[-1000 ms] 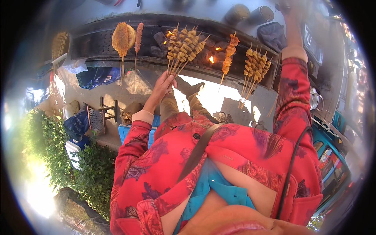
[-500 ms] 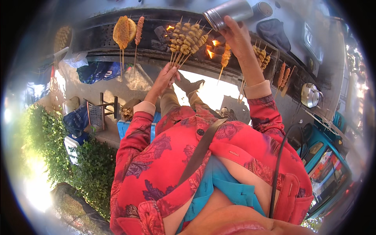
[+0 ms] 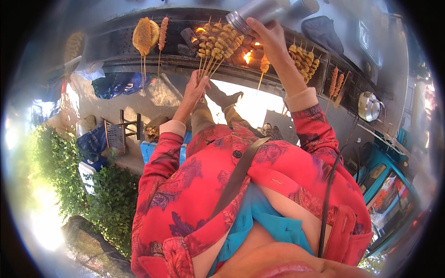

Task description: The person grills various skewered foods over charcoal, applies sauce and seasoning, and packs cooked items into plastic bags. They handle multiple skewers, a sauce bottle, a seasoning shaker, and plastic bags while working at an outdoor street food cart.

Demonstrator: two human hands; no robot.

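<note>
My left hand [image 3: 195, 89] is closed around the thin sticks of a bunch of skewers [image 3: 219, 42], fanned out above the grill. Browned, coiled slices of food cover their upper parts. Over the right side of the bunch, my right hand [image 3: 270, 41] grips a silver metal shaker [image 3: 254, 17], tilted with its ridged end toward the skewers. Flames [image 3: 248, 57] and dark charcoal show beneath the food. Just below my right hand, a single orange-brown skewer [image 3: 264, 65] rests across the grill's near edge.
The long dark grill [image 3: 111, 37] holds a flat round food on sticks [image 3: 143, 36] and a sausage skewer [image 3: 162, 34] at left. More coiled skewers [image 3: 303, 62], sausages [image 3: 333, 81] and a kettle [image 3: 368, 106] are at right. A second canister [image 3: 305, 8] stands behind; a stool [image 3: 116, 134] is lower left.
My right hand and the shaker have moved left over the skewers, the shaker now blurred. The skewer bunch and my left hand have shifted slightly left in view.
</note>
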